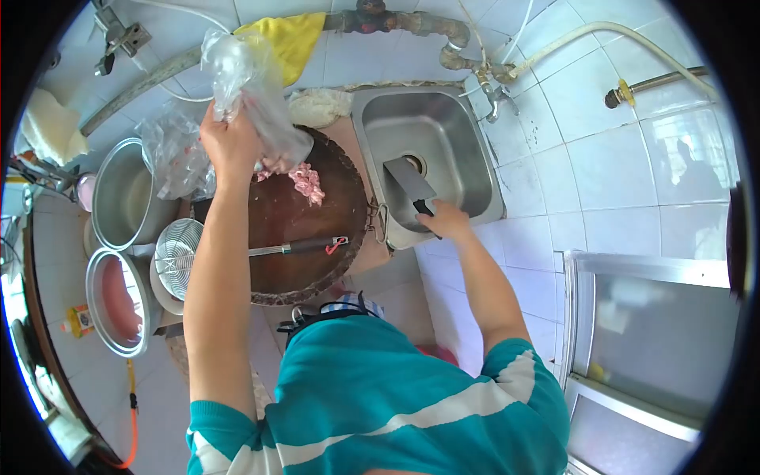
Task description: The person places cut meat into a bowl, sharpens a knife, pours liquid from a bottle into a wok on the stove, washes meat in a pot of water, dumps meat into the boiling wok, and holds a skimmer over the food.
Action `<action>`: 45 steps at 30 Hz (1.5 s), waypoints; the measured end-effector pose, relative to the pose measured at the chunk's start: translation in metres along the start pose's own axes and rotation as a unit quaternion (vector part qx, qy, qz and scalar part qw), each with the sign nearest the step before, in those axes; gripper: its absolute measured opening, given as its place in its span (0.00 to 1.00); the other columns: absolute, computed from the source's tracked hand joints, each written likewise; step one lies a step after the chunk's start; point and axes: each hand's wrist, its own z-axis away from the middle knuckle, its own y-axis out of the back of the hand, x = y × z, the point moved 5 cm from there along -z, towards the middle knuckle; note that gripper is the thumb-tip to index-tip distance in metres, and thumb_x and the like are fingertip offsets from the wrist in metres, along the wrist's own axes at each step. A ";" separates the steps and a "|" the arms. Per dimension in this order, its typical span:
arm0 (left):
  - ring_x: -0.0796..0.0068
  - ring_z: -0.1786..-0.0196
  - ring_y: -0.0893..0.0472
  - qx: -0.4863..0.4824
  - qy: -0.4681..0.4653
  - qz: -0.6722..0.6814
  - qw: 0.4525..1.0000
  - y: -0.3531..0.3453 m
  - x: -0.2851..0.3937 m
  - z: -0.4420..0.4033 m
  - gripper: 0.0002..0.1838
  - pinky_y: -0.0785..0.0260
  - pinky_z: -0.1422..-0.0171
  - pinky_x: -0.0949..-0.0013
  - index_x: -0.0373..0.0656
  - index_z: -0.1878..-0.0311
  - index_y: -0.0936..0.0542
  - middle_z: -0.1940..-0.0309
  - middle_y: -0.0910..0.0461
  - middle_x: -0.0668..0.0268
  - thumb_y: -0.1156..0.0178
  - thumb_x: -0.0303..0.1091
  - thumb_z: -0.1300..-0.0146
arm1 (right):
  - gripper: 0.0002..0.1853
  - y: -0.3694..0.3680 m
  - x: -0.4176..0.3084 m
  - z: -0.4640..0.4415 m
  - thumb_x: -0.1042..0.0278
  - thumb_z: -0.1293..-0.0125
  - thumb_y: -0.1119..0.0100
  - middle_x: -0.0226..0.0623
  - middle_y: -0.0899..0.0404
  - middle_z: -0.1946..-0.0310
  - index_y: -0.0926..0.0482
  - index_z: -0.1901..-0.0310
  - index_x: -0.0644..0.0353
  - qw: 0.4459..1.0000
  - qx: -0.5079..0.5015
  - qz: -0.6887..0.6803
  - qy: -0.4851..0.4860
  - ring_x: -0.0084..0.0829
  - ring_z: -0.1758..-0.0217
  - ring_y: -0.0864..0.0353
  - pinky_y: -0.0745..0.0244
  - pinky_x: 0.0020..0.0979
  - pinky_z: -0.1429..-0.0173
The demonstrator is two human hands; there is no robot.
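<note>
My left hand (231, 142) is closed on the upper part of a clear plastic bag (273, 119), which hangs over the far side of a round brown chopping board (317, 229). Pink chopped meat (307, 184) lies on the board just right of the bag's lower end. Over the steel sink (455, 150), my right hand (445, 219) grips the black handle of a cleaver (408, 178), its broad grey blade pointing into the basin. A strainer (178, 257) with a black handle rests across the board's near left part.
Left of the board stand a metal pot (127, 194) and a pot with pink contents (119, 297). Another plastic bag (178, 150) and a yellow cloth (297, 43) are behind. A tap (499, 103) overhangs the sink's right edge. A metal-framed cabinet (657, 332) stands at right.
</note>
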 end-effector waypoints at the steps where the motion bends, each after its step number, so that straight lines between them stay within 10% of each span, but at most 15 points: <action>1: 0.85 0.74 0.28 -0.001 -0.032 -0.029 0.999 0.002 0.011 0.002 0.10 0.37 0.70 0.74 0.34 0.62 0.19 0.76 0.22 0.72 0.44 0.31 0.33 | 0.28 -0.011 -0.003 -0.011 0.46 0.40 0.43 0.47 0.17 0.57 0.24 0.48 0.63 1.000 -0.018 0.002 0.019 0.50 0.49 0.19 0.26 0.44 0.44; 9: 0.82 0.67 0.25 0.042 -0.043 -0.047 0.997 0.043 0.040 -0.004 0.11 0.33 0.61 0.73 0.34 0.61 0.18 0.70 0.19 0.68 0.45 0.32 0.32 | 0.16 0.011 -0.019 -0.032 0.59 0.38 0.46 0.55 0.18 0.58 0.23 0.56 0.63 0.991 0.114 -0.071 0.021 0.54 0.52 0.19 0.26 0.50 0.48; 16: 0.80 0.61 0.22 0.131 -0.070 -0.004 0.989 0.106 0.078 -0.018 0.11 0.31 0.55 0.72 0.34 0.62 0.18 0.65 0.16 0.66 0.46 0.31 0.31 | 0.22 0.054 -0.051 0.028 0.61 0.41 0.39 0.55 0.19 0.57 0.24 0.48 0.65 0.902 0.241 -0.186 0.307 0.53 0.55 0.19 0.23 0.46 0.54; 29: 0.78 0.70 0.20 0.166 -0.014 0.076 0.983 0.182 0.093 0.012 0.08 0.29 0.75 0.75 0.41 0.61 0.20 0.69 0.18 0.65 0.47 0.33 0.30 | 0.22 0.040 -0.223 0.045 0.61 0.44 0.35 0.43 0.27 0.56 0.23 0.49 0.62 0.846 0.201 -0.067 0.490 0.47 0.51 0.25 0.27 0.43 0.48; 31: 0.74 0.66 0.19 0.183 0.006 0.104 0.978 0.185 0.108 0.019 0.10 0.26 0.63 0.70 0.38 0.61 0.20 0.68 0.18 0.63 0.46 0.34 0.30 | 0.28 0.064 -0.253 0.065 0.57 0.45 0.32 0.41 0.27 0.54 0.26 0.45 0.61 0.783 0.251 -0.116 0.558 0.48 0.52 0.26 0.30 0.44 0.47; 36: 0.63 0.59 0.17 0.182 0.007 0.226 0.957 0.212 0.112 0.027 0.10 0.22 0.51 0.58 0.36 0.58 0.22 0.66 0.20 0.59 0.48 0.33 0.30 | 0.31 0.054 -0.395 0.107 0.64 0.38 0.34 0.43 0.29 0.39 0.34 0.36 0.62 0.761 -0.113 -0.342 0.539 0.35 0.41 0.26 0.25 0.39 0.40; 38: 0.61 0.58 0.18 0.205 0.000 0.235 0.950 0.232 0.118 0.031 0.10 0.22 0.50 0.55 0.36 0.55 0.24 0.64 0.21 0.58 0.49 0.33 0.29 | 0.29 0.038 -0.448 0.124 0.67 0.35 0.36 0.40 0.30 0.38 0.36 0.35 0.60 0.566 -0.221 -0.510 0.609 0.30 0.41 0.26 0.21 0.36 0.47; 45: 0.59 0.59 0.19 0.326 0.028 0.328 0.886 0.345 0.072 0.049 0.12 0.25 0.53 0.57 0.34 0.54 0.26 0.63 0.21 0.54 0.53 0.33 0.27 | 0.12 0.011 -0.538 0.171 0.71 0.34 0.43 0.34 0.17 0.64 0.23 0.51 0.65 0.647 -0.249 -0.515 0.505 0.23 0.69 0.17 0.21 0.28 0.69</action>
